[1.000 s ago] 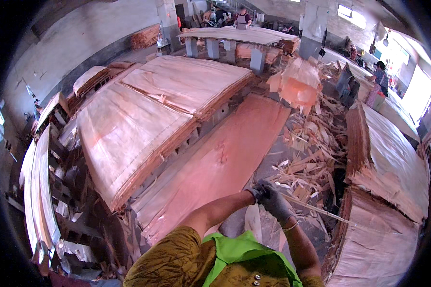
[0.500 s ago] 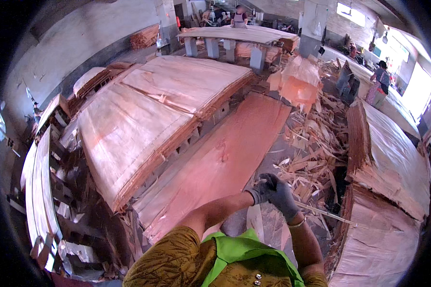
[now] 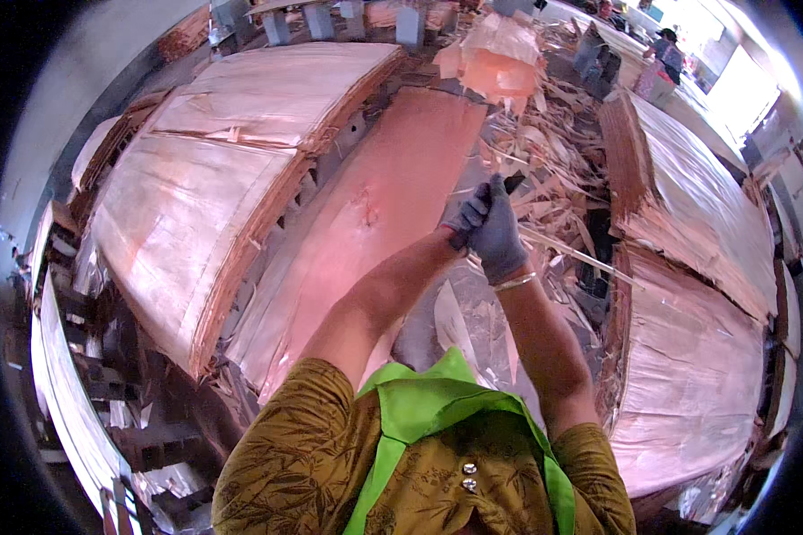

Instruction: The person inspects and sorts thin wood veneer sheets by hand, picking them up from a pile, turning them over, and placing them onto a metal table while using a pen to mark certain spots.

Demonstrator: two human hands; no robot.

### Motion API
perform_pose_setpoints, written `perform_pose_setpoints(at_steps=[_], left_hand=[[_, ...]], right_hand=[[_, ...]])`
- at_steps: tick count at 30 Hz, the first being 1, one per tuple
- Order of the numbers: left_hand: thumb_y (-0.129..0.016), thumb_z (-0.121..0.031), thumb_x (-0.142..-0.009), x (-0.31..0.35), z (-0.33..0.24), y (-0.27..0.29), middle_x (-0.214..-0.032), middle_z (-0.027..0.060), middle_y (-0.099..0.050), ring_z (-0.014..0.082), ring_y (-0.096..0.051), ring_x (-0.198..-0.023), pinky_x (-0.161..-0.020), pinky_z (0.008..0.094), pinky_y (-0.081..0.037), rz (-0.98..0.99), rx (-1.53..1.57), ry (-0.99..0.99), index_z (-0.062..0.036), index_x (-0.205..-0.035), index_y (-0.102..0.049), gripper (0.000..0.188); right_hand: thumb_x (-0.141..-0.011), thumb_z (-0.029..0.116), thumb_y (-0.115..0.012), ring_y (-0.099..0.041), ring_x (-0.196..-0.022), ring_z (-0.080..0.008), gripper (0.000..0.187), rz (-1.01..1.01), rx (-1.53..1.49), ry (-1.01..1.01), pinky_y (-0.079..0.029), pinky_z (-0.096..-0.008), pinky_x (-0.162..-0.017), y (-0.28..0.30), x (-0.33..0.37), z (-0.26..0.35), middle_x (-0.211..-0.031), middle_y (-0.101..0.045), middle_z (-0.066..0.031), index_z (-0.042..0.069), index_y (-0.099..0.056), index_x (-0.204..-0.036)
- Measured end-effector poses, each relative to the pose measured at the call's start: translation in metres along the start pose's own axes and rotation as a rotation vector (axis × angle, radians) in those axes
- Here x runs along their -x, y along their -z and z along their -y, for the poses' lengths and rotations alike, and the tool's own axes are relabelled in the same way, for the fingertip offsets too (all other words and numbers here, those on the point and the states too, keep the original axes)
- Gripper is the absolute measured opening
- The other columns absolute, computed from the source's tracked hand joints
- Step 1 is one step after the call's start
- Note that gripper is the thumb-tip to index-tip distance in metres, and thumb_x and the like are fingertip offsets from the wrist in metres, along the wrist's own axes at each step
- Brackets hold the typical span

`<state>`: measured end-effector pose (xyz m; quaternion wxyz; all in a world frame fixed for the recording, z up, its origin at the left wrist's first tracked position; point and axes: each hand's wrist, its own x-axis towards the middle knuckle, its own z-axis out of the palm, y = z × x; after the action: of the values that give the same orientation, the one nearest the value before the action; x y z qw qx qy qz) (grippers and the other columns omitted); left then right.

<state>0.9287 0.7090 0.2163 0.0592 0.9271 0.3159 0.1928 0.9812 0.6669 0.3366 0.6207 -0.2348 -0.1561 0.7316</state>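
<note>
My two hands meet in front of me, over the right edge of a long reddish wood veneer sheet (image 3: 393,169). Both wear grey gloves. My left hand (image 3: 467,217) is closed, its fingers curled against the right one. My right hand (image 3: 500,236), with a bracelet at the wrist, is also closed, fingers pointing away from me. From its fingertips juts a short dark piece (image 3: 514,182); whether it is a tool or part of a glove I cannot tell. A thin pale stick (image 3: 589,260) runs rightward from beside the right hand; whether it is held is hidden.
A broad veneer stack (image 3: 196,196) stands on supports at the left. More veneer stacks (image 3: 687,366) rise at the right. Torn veneer scraps (image 3: 553,152) litter the floor between, below an orange-pink stack (image 3: 500,67). Another person (image 3: 665,58) is far off at the upper right.
My view has tilted down and swung rightward. Both hands have reached farther forward, still together, and the dark piece now sticks out beyond the right fingers.
</note>
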Motion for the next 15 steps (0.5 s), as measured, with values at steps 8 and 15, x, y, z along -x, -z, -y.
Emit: perform_pose_setpoints(at_steps=[8,15], left_hand=[[-0.050,-0.014,-0.080,-0.010,0.009,-0.008,-0.082,0.0135,-0.064,0.0256,-0.060,-0.074,-0.065,0.0407,-0.046,-0.009,-0.129,-0.032,-0.0081,-0.092,-0.066,0.021],[-0.053,-0.013,-0.077,-0.014,0.008,-0.012,-0.078,0.0139,-0.064,0.0260,-0.061,-0.067,-0.058,0.0412,-0.047,-0.009,-0.136,-0.069,-0.0081,-0.090,-0.066,0.020]], right_hand=[[-0.092,0.043,-0.047,-0.038,-0.049,-0.0126,0.033,-0.054,0.066,0.160,-0.034,-0.0264,-0.047,0.002,0.010,0.002,-0.057,-0.038,0.0022,0.014,-0.049,-0.077],[-0.092,0.034,-0.051,-0.053,-0.068,-0.0164,0.025,-0.073,0.115,0.084,-0.048,-0.0320,-0.068,0.075,0.007,-0.046,-0.077,-0.055,-0.0025,0.010,-0.053,-0.093]])
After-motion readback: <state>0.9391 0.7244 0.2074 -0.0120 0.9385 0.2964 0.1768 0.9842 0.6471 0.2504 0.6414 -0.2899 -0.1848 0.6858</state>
